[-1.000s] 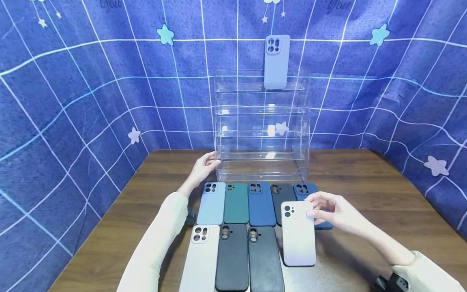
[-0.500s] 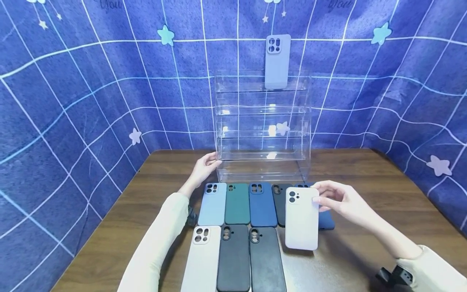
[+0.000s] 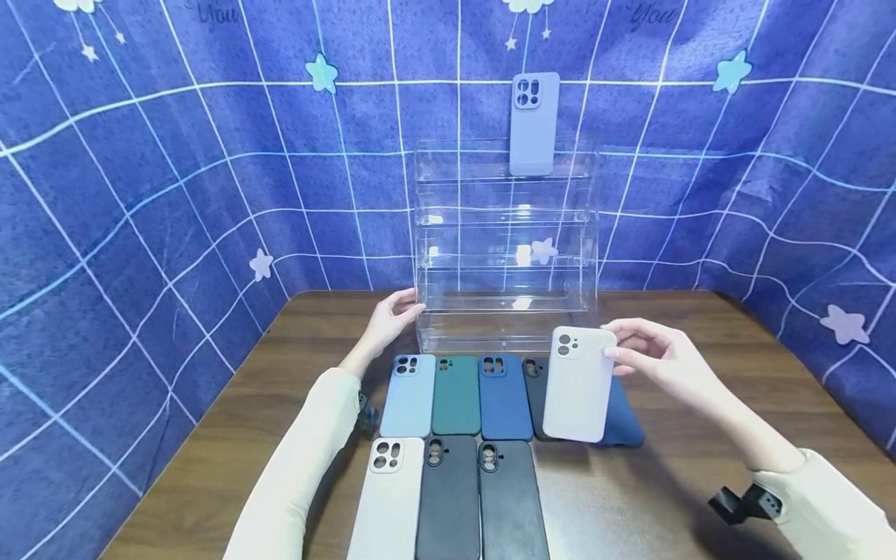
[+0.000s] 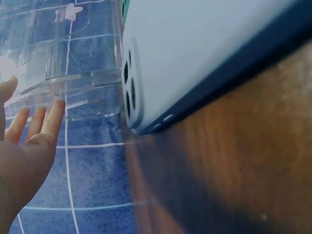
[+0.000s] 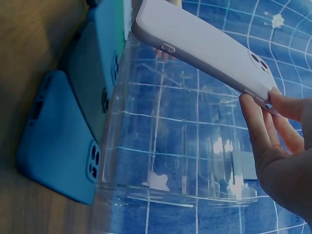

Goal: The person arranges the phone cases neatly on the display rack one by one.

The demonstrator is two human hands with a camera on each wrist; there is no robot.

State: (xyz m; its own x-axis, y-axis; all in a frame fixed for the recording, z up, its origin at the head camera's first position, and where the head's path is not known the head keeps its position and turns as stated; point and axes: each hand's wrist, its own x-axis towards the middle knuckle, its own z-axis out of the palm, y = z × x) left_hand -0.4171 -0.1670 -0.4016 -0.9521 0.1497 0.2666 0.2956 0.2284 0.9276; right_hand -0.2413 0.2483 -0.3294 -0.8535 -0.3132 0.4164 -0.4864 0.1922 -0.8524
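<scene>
My right hand (image 3: 651,354) pinches a pale lilac phone case (image 3: 579,385) by its upper right edge. In the head view it hangs, slightly tilted, over the right end of the back row, partly covering a dark grey case (image 3: 535,389) and a dark blue case (image 3: 625,420). The right wrist view shows the thumb and fingers at the camera end of the lilac case (image 5: 209,46). My left hand (image 3: 390,319) touches the left side of a clear tiered display rack (image 3: 505,323); its fingers look mostly straight in the left wrist view. Another lilac case (image 3: 534,128) stands upright on the rack's top tier.
A light blue case (image 3: 408,400), a green case (image 3: 456,397) and a blue case (image 3: 505,400) lie before the rack. Nearer lie a white case (image 3: 388,498) and two black cases, left (image 3: 449,498) and right (image 3: 512,498). A patterned blue cloth (image 3: 336,194) surrounds the wooden table (image 3: 700,373).
My right hand has raised the lilac phone case and moved it away from me, toward the rack, from beside the front row to over the back row. The left hand stays at the rack.
</scene>
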